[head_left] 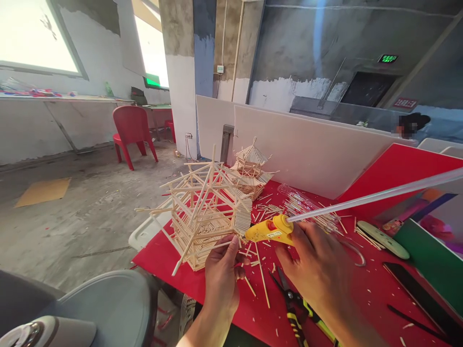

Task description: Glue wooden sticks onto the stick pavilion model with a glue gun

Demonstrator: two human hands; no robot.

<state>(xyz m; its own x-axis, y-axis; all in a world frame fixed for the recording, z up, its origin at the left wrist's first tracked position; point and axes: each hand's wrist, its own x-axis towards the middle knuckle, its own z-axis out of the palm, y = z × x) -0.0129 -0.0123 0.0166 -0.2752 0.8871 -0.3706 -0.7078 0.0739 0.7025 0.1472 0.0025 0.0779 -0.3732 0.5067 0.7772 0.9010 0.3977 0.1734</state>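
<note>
My left hand [223,275] pinches the lower edge of a hexagonal model made of wooden sticks [202,212], holding it tilted over the red table [365,294]. A yellow glue gun [269,230] is gripped in my right hand [314,262]. Its nozzle touches the model's right side close to my left thumb. A long clear glue stick [379,195] juts out of the gun's back toward the right. A finished stick pagoda [250,168] stands behind the model.
Loose sticks [307,212] litter the table, and yellow-handled scissors [294,308] lie near my right wrist. White foam boards [307,149] wall off the back. A red chair [132,132] stands on the floor at left, a grey chair [108,303] beside me.
</note>
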